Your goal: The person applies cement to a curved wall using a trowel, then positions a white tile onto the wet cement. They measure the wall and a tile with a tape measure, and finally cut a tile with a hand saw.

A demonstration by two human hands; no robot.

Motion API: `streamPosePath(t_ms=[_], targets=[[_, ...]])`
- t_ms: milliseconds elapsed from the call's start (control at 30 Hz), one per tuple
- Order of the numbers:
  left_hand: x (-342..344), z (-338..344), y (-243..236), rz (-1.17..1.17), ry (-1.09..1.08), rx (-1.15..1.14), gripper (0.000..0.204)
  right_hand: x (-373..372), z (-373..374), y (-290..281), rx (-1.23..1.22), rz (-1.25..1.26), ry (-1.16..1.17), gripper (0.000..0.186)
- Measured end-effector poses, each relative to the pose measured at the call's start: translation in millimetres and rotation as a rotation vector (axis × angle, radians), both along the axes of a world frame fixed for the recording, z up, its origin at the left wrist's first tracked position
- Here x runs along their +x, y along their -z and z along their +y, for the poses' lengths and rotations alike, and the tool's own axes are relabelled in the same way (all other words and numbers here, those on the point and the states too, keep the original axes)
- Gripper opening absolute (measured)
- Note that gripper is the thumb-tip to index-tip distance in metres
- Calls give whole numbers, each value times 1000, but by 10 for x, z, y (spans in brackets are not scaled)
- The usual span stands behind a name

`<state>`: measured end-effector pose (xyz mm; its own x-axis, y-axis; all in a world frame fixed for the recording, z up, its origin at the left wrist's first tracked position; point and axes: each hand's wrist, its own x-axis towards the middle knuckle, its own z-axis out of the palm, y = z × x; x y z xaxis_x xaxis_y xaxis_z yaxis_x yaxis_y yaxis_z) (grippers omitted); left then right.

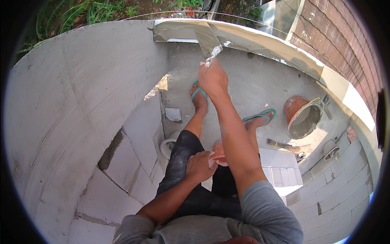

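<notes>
**Trowel held to a mortar-coated wall top at 12 o'clock**

The trowel (208,40) is gripped by its mortar-smeared handle in the right hand (213,78), the fingers being wrapped tightly round it. By the left hand (200,166), at 6 o'clock, the edge of a reddish bowl (219,151) is pinched near the lap; the bowl is partly hidden by the right forearm. At 12 o'clock the mortar-covered blade is set over the low wall (264,40), whose top and inner face are spread with grey mortar.

Green flip-flops (266,116) are worn on the concrete floor (243,77). Just left of centre, a pale block piece (173,114) is seen. At 3 o'clock an orange bucket (294,107) is tilted, its inside coated grey; below it, a brush (284,145) is laid. Roof tiles (333,44) are shown at 2 o'clock.
</notes>
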<state>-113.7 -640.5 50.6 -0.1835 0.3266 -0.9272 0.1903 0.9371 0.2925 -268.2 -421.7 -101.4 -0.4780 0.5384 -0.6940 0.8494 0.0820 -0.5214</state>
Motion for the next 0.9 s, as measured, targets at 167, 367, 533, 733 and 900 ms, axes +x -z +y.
streamPosePath(t_ms=[167,367,533,733,900], targets=[[46,117,20,-17,65,-13,52,778,684,-182,79,-94,172,44],[149,192,47,51,134,42,47,2090,1262,404,343,-25,483,44],[221,218,62,58,176,16,49,2467,1492,756,47,140,735,47],[249,293,47,85,275,21,49,3165,1184,1416,210,41,614,46],[438,443,53,110,298,-46,49,3850,1115,252,342,-98,671,51]])
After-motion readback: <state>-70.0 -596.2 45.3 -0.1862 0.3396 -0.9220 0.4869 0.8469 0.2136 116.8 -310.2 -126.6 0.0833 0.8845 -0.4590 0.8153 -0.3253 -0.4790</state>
